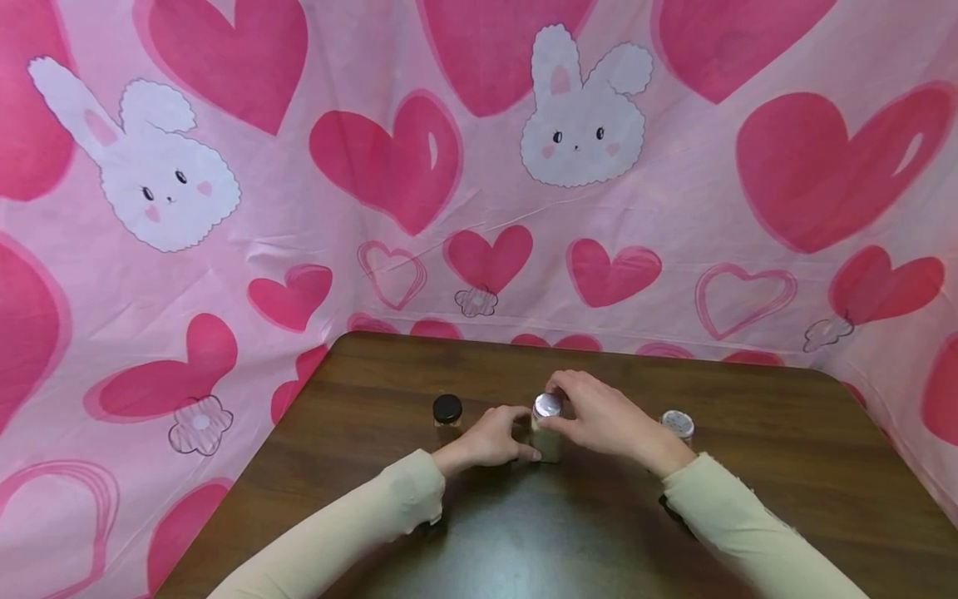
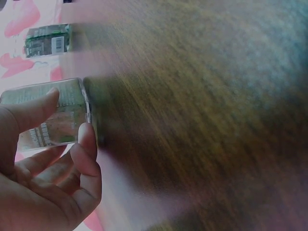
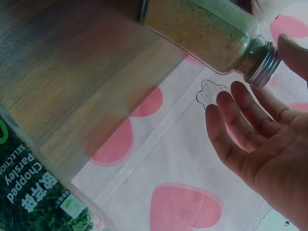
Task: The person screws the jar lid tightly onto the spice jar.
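Reaching forward over the dark brown wooden counter [image 1: 516, 532] in pale cream sleeves [image 1: 374, 516], the left hand [image 1: 490, 437] comes in low and the right hand [image 1: 602, 414] arches over from the other side, with a clear, square-sided jar of tan seasoning [image 1: 550, 447] upright between them. The left thumb and fingers are curled round the jar's lower sides, while the right thumb and forefinger pinch its round silver cap [image 1: 548, 405], the remaining right fingers loosely bent and slightly apart.

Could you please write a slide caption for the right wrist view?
Right grip holding the silver cap of a clear jar, Chopped Parsley container at lower left.
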{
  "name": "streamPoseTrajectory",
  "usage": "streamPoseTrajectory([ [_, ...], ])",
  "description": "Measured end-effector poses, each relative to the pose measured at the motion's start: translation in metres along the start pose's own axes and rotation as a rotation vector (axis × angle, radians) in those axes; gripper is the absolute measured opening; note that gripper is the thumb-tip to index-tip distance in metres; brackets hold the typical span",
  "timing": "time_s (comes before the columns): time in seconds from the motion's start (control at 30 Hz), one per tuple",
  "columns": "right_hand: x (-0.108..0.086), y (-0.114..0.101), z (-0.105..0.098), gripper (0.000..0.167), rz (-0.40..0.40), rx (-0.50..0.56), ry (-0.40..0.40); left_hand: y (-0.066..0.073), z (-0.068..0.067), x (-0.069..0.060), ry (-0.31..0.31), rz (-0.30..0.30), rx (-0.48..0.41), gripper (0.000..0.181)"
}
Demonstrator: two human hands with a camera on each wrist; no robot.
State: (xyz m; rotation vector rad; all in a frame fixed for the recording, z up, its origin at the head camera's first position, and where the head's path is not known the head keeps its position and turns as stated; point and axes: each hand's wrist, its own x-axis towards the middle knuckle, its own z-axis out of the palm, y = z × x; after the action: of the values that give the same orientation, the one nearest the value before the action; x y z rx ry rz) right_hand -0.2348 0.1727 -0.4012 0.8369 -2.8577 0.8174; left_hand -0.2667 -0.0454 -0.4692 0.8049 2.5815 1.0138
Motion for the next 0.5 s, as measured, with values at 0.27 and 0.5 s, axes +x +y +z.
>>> streamPoseTrajectory([
  [0.27,-0.0059,0.0011,-0.0018,0.060,-0.068,0.007,-0.051,-0.0002,0.0000,0.0001,-0.001,-0.009,0.006,0.055],
  [0.5,-0.0063,0.0005,-0.0022,0.050,-0.117,0.010,-0.088,0.0009,0.0000,-0.0010,0.003,-0.005,0.007,0.054],
])
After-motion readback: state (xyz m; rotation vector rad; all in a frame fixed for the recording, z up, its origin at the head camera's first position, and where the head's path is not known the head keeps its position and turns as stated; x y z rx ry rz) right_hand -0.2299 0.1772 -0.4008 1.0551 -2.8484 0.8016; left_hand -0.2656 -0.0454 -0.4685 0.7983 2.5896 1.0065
